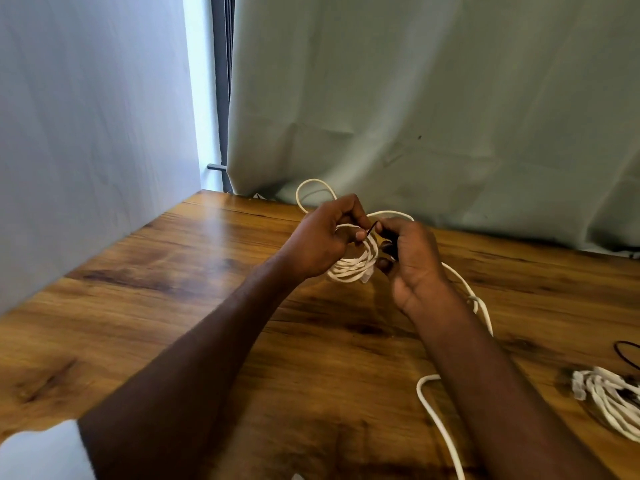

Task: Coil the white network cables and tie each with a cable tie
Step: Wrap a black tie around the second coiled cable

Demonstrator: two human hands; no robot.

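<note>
My left hand (320, 239) holds the limp, springy coil of white network cable (356, 263) above the table; my right hand (410, 261) pinches the thin black cable tie (371, 229) between both grips, best cinched across the bundled strands.

We get one view only: head cam, wide-angle, looking forward and down over the wooden table (173, 306), close above both hands, curtain (433, 98) just beyond the fingertips.

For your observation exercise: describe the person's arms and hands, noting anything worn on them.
Both forearms are bare, and no watch, ring or glove shows on the left hand or right hand. A white sleeve edge shows at the left arm, at the lower left corner.
</note>
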